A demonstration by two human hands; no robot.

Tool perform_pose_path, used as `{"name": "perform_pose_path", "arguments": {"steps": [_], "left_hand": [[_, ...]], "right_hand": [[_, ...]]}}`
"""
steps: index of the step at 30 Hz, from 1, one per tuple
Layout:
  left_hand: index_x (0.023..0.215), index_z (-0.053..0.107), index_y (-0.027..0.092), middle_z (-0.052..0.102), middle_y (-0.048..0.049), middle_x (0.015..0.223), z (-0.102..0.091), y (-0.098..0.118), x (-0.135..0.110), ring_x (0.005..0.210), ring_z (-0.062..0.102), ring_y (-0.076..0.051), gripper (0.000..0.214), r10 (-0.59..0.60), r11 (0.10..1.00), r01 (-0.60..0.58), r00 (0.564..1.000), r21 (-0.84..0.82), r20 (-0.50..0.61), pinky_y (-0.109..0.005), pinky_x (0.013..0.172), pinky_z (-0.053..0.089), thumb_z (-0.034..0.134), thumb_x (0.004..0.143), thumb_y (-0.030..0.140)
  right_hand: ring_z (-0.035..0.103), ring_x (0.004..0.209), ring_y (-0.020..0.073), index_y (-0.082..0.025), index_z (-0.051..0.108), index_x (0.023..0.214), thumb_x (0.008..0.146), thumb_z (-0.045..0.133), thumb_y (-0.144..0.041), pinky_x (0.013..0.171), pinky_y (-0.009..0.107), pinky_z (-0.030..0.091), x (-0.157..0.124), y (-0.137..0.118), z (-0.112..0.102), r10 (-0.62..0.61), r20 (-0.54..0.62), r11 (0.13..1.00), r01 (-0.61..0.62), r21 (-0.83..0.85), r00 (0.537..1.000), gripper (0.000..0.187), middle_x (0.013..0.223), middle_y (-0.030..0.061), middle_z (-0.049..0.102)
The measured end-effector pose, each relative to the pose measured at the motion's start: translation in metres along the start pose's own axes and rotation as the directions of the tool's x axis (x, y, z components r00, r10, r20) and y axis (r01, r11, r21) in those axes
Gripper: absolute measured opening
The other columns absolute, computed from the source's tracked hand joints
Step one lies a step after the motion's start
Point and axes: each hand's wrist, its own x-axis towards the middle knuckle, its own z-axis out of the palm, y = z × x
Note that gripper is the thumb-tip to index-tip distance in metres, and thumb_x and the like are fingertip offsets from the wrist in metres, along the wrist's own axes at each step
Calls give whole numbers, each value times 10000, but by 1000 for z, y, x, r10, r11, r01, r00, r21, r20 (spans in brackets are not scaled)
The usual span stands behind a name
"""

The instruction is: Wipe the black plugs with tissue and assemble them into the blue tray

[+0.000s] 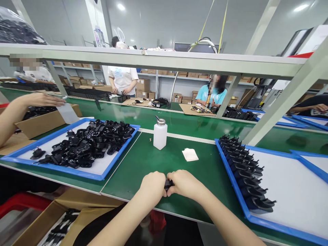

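Between my hands, just above the green worktop (pixel 133 177), is a small black plug adapter (pixel 168 185), mostly covered by fingers. My left hand (pixel 154 181) grips it from the left with curled fingers. My right hand (pixel 182 182) closes on its other side. Beyond them stands a white dispenser bottle (pixel 160 136) with a metal cap. A folded white cloth (pixel 190 154) lies to the bottle's right. On the left, a blue-rimmed tray (pixel 102 176) bears a loose heap of black plug adapters (pixel 84 143). To the right, another blue-rimmed tray (pixel 246 208) holds a neat row of adapters (pixel 246 171), pins sticking up.
A pale shelf beam (pixel 143 59) crosses above the bench, with a slanted post (pixel 276 99) at right. At left, another person's hand (pixel 47 99) holds a white sheet by a cardboard box (pixel 43 121). An open carton (pixel 69 218) sits below the bench edge. Other people work opposite.
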Motion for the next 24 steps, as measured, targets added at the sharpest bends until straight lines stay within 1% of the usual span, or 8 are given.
{"name": "perform_pose_path", "arguments": {"steps": [6,13,15,17,19,21,23,24], "left_hand": [[749,622,124,610,-115,766,-5,-4,8,732,573,-252,305,3,1000,-2,999,-5,50,-304,635,442,694,489,266],[687,626,144,611,-78,709,-3,6,19,695,578,-219,266,-27,998,34,993,-57,116,-264,616,435,708,438,187],[696,626,130,613,-85,711,1,1,20,687,575,-231,302,-31,995,40,994,-87,109,-270,601,430,716,420,210],[715,625,129,617,-75,710,9,-10,17,682,571,-235,340,3,983,5,999,-182,43,-269,587,422,712,424,281],[757,622,152,618,-32,669,24,-23,13,662,568,-209,342,69,932,-78,997,-354,-38,-246,570,412,670,484,352],[851,602,177,620,6,669,40,-34,8,648,566,-169,324,101,826,-143,989,-545,-106,-217,571,407,608,571,340],[949,558,178,624,5,795,52,-41,4,651,568,-133,345,73,708,-143,989,-691,-130,-196,600,413,565,618,275],[974,542,173,615,-4,862,55,-42,3,659,569,-123,357,49,674,-129,990,-727,-130,-192,621,416,553,626,251]], "right_hand": [[518,541,161,-170,552,614,535,716,-343,377,212,200,5,1,-6,23,96,997,-29,69,995,252,557,-14,540],[524,580,160,-181,568,606,500,715,-184,418,200,252,12,-2,-13,93,233,968,-143,206,968,181,593,-22,561],[515,580,156,-182,565,622,500,719,-204,418,198,253,11,0,-13,57,234,962,-116,246,970,197,594,-27,552],[504,581,150,-176,553,650,507,723,-244,418,195,249,9,4,-10,26,193,956,-81,281,981,233,599,-31,540],[493,582,144,-166,531,667,539,711,-268,419,193,246,5,7,-6,21,137,952,-62,299,990,243,610,-28,530],[487,578,142,-159,518,676,569,696,-269,421,193,244,1,10,-4,25,105,955,-54,291,994,236,617,-22,526],[486,576,145,-160,522,694,574,697,-273,425,195,247,-2,10,-6,18,99,966,-43,256,995,241,619,-16,527],[489,581,147,-162,529,710,575,700,-281,431,196,251,-4,9,-8,10,96,972,-32,233,995,247,626,-13,531]]}}
